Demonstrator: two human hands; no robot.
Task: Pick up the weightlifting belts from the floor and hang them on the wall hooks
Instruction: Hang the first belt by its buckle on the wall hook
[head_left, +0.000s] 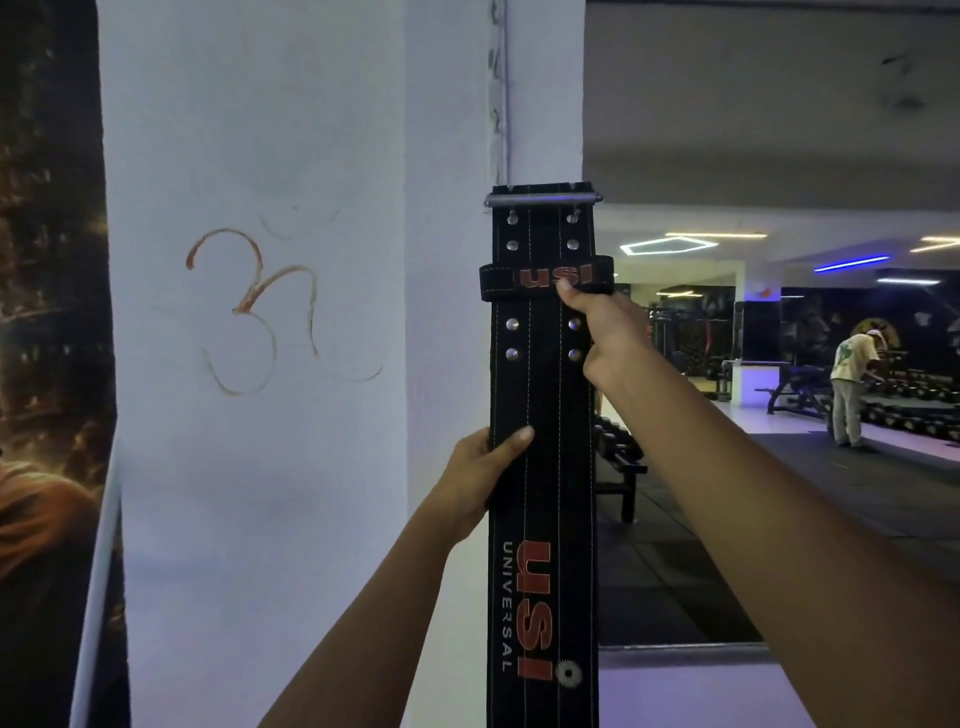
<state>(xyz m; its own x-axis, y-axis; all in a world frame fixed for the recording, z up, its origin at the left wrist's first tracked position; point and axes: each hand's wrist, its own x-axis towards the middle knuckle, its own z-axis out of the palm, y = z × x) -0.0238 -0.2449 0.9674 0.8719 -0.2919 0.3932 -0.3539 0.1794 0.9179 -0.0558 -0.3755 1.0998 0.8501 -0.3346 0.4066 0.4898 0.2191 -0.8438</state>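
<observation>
- The weightlifting belt (543, 467), black with "USI UNIVERSAL" in red and white, is held upright against the corner of a white pillar (260, 364), buckle end on top and its tail running out of the bottom of the frame.
- The steel buckle bar (544, 198) sits at the belt's top edge, with two prongs just under it; no wall hook is visible, so I cannot tell whether the buckle has caught on anything.
- The right hand (605, 338) grips the belt's right edge just under the keeper loop (545, 280), thumb pressed on the loop's front.
- The left hand (485, 473) clasps the left edge lower down, thumb across the face and fingers hidden behind.
- To do this step well, I judge the belt should be lifted by the upper hand while the lower one steadies the length and stops it swinging, and the weight should be eased off only once the buckle frame or a prong is felt seated over a hook.
- Likely trouble: stiff leather twisting the buckle off its seat, and a hook hidden behind the belt that must be found by touch.
- A cable (500, 93) runs down the pillar's edge above the buckle and could snag it.
- An orange symbol (254, 306) is drawn on the pillar; a dark poster (47, 312) hangs at far left.
- To the right the gym floor opens out, where a person (852, 395) bends over a dumbbell rack (914, 410), well apart.
</observation>
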